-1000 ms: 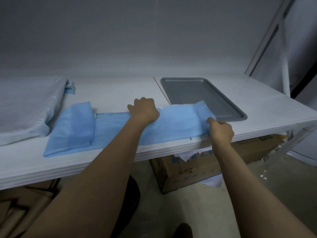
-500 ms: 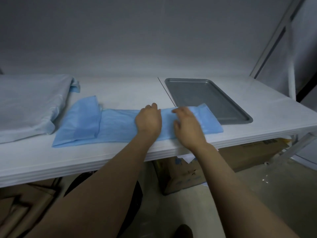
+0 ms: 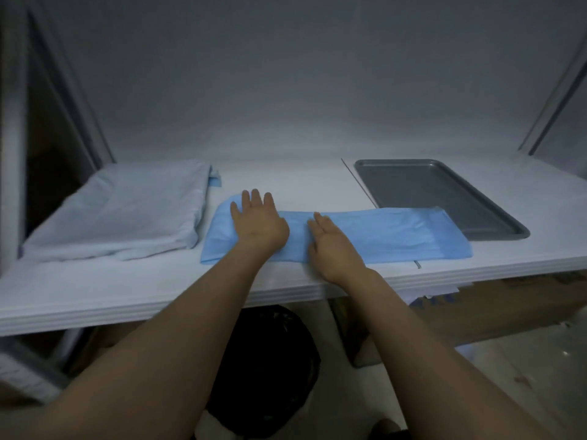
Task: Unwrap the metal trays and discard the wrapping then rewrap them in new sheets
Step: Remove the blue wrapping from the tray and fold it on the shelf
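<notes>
On the blue sheet [image 3: 397,238], the fingers of the left hand [image 3: 259,225] lie straight and a little spread. The fingers of the right hand [image 3: 332,246] lie straight and close together. Both hands press flat and hold nothing. The sheet is a long folded strip near the table [image 3: 286,182] edge. The metal tray [image 3: 428,192] sits bare at two o'clock from the hands, and the sheet's end looks to lie over its near corner. A hard push could make the thin sheet bunch up, or slide off the edge at six o'clock.

A white worktop [image 3: 95,290] stands against a grey wall [image 3: 286,74]; under its front edge, a black bin bag [image 3: 273,369]; under its right end, cardboard boxes [image 3: 508,309].
</notes>
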